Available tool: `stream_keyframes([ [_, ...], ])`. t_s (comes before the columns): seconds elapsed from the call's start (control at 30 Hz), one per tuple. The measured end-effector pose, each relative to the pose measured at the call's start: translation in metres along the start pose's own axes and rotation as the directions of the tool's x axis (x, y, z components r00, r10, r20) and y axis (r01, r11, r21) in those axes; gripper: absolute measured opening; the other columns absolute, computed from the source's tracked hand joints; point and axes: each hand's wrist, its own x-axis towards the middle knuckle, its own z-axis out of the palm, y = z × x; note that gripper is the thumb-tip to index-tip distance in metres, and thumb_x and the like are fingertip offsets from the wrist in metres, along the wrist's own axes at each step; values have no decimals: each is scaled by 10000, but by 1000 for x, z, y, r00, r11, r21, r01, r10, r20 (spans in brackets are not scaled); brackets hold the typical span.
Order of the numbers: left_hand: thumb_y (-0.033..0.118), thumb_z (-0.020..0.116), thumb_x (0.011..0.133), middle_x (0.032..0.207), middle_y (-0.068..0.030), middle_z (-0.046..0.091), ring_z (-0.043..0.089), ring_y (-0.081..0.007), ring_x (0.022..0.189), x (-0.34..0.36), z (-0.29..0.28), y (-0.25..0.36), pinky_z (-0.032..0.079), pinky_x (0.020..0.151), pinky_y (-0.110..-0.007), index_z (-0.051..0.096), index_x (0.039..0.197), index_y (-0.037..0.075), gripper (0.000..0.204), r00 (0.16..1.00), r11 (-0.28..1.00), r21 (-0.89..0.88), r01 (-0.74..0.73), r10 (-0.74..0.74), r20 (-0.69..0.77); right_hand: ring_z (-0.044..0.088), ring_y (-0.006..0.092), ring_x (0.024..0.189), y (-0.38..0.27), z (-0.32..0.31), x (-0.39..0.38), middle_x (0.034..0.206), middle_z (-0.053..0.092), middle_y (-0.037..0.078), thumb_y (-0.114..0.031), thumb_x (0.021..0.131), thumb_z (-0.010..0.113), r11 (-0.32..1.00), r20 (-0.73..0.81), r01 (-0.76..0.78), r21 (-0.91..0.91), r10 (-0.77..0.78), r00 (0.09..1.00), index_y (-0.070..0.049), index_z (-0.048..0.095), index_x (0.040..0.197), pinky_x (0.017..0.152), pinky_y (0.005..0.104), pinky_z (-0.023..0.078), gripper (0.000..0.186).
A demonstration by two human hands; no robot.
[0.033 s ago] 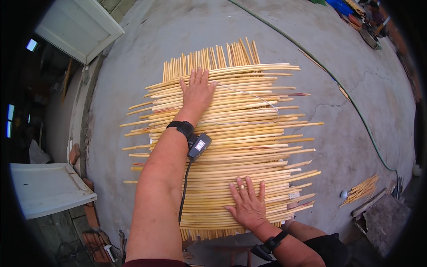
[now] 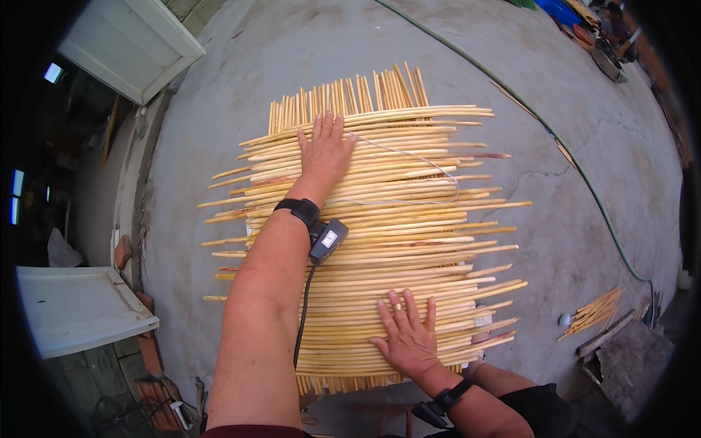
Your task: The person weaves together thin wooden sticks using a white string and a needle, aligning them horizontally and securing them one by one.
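barely any movement since the earlier frame: crosswise sticks [image 2: 409,255], left hand [image 2: 326,155] and right hand [image 2: 409,342] stay as they were.
grey floor [image 2: 584,226] surrounds the crosswise sticks, laid before the person over lengthwise sticks [image 2: 336,96]; the left hand rests palm-down near the far edge, fingers spread; the right hand lies flat near the close edge, fingers spread; a thin white cord [image 2: 458,188] loops over the sticks; a ring [image 2: 399,306] sits on the right hand.

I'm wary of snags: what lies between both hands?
In the head view, pale sticks and part of a white cord lie between left hand and right hand.
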Motion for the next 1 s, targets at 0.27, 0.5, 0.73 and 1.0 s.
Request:
stream_keyframes([
  [0.27, 391, 354, 997, 1576, -88, 194, 121, -255, 1466, -4, 1, -16, 90, 1169, -518, 268, 1494, 98, 583, 996, 996, -34, -84, 85, 29, 201, 298, 1433, 0, -1, 0, 1511, 335, 89, -532, 858, 568, 1000, 3, 2, -8, -2, 1000, -142, 424, 1422, 1108, 641, 91, 700],
  [0.5, 347, 356, 1008, 1557, -105, 244, 181, -270, 1450, -10, 6, -20, 138, 1167, -484, 297, 1480, 98, 537, 990, 990, -33, -134, 133, -47, 189, 299, 1438, -1, 0, 0, 1516, 326, 91, -536, 858, 568, 1000, -1, 3, -10, -3, 1000, -145, 418, 1427, 1108, 643, 84, 706],
  [0.73, 302, 359, 1012, 1518, -110, 326, 248, -271, 1424, -12, 12, -20, 187, 1161, -445, 365, 1443, 78, 486, 975, 986, -27, -165, 159, -152, 189, 305, 1437, -2, 0, 0, 1514, 324, 90, -540, 851, 576, 1000, 2, 0, -20, 0, 1000, -146, 423, 1422, 1109, 642, 79, 711],
  [1.0, 286, 384, 1003, 1490, -109, 374, 280, -265, 1409, -14, 16, -21, 199, 1159, -438, 411, 1412, 73, 462, 962, 984, -27, -178, 168, -214, 182, 312, 1438, -2, 0, -1, 1517, 309, 97, -539, 844, 584, 999, 5, 4, -41, -4, 1000, -145, 402, 1432, 1111, 644, 58, 731],
])
